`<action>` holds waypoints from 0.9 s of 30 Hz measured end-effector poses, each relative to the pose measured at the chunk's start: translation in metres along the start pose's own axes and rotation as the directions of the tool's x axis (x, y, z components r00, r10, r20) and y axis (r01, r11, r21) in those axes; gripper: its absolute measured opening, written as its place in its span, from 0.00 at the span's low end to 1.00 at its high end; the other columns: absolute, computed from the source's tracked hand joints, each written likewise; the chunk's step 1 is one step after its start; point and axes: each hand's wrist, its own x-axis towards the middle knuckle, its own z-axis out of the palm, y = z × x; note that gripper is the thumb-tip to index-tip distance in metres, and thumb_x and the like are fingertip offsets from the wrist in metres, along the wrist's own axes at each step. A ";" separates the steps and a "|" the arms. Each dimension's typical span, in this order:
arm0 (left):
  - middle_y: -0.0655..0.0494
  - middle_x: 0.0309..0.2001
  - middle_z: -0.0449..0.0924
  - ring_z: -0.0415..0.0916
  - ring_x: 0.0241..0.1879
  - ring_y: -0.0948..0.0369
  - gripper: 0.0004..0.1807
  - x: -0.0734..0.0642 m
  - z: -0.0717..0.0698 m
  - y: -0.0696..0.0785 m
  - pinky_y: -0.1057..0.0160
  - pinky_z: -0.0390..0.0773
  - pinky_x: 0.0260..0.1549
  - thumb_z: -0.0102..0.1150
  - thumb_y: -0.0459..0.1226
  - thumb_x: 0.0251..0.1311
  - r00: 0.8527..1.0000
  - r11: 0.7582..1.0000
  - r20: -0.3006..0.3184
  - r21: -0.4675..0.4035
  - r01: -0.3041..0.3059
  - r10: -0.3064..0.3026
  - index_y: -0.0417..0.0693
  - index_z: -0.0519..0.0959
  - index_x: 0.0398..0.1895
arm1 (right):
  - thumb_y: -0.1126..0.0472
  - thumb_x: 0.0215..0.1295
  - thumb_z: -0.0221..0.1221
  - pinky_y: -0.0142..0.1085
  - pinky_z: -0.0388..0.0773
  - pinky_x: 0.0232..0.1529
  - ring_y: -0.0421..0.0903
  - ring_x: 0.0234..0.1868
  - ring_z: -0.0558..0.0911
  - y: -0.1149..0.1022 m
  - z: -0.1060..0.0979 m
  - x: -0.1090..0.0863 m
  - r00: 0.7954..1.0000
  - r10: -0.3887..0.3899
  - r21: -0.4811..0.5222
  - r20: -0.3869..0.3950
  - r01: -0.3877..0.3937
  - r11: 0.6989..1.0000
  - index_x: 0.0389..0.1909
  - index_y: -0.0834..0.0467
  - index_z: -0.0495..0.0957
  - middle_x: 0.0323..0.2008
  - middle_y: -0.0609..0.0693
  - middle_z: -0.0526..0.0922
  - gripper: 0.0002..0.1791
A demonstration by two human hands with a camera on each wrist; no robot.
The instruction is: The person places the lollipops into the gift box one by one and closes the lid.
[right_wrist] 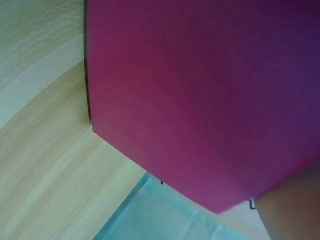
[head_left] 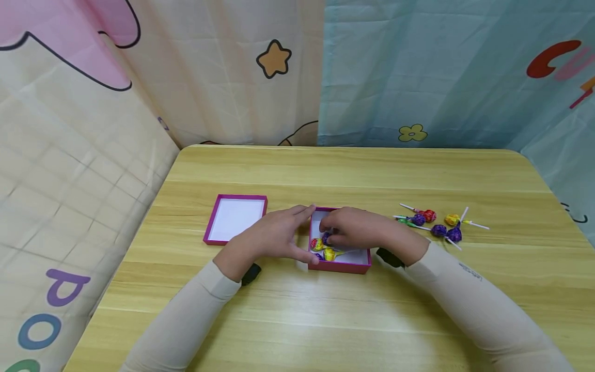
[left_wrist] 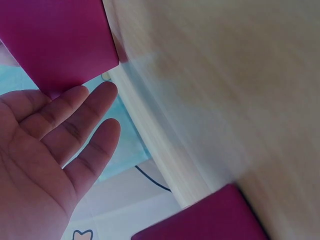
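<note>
A magenta box (head_left: 341,267) with a white inside holds several wrapped lollipops, among them a yellow one (head_left: 329,254) and a red-and-yellow one (head_left: 316,244). My left hand (head_left: 279,235) spans the box's left side, its thumb at the near corner and fingertips at the far corner. The left wrist view shows the fingers fairly straight beside the box's wall (left_wrist: 60,40). Reaching into the box from the right, my right hand (head_left: 355,227) has its fingertips around a purple lollipop (head_left: 327,238). The box's wall (right_wrist: 190,110) fills most of the right wrist view, hiding those fingers.
The magenta lid (head_left: 236,217) lies left of the box, its white inside up. Several more lollipops (head_left: 439,230) in red, purple, green and yellow lie in a loose pile at the right. Patterned curtains (head_left: 274,103) border the wooden table (head_left: 297,320) behind and at the sides.
</note>
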 end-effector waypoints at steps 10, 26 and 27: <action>0.54 0.73 0.62 0.65 0.68 0.56 0.68 -0.001 0.000 0.001 0.54 0.69 0.63 0.56 0.79 0.39 1.000 1.000 -0.006 0.006 0.005 -0.005 0.50 0.53 0.79 | 0.59 0.69 0.61 0.45 0.79 0.53 0.46 0.48 0.81 -0.001 -0.010 -0.023 0.993 0.011 0.030 -0.119 -0.008 1.000 0.51 0.58 0.82 0.48 0.49 0.83 0.13; 0.53 0.74 0.61 0.65 0.69 0.54 0.68 -0.001 -0.001 0.003 0.54 0.68 0.64 0.57 0.79 0.39 1.000 1.000 -0.005 0.019 0.010 -0.010 0.50 0.53 0.79 | 0.61 0.68 0.63 0.45 0.81 0.44 0.42 0.43 0.80 0.018 -0.029 -0.075 0.942 0.063 0.044 -0.329 -0.051 0.998 0.47 0.56 0.83 0.43 0.46 0.84 0.09; 0.53 0.73 0.62 0.65 0.69 0.55 0.68 -0.001 -0.001 0.003 0.54 0.68 0.64 0.56 0.80 0.38 1.000 1.000 -0.005 0.021 0.008 -0.008 0.50 0.53 0.79 | 0.61 0.68 0.62 0.45 0.81 0.44 0.42 0.43 0.80 0.021 -0.029 -0.078 0.938 0.066 0.040 -0.340 -0.056 0.998 0.46 0.57 0.83 0.43 0.45 0.84 0.08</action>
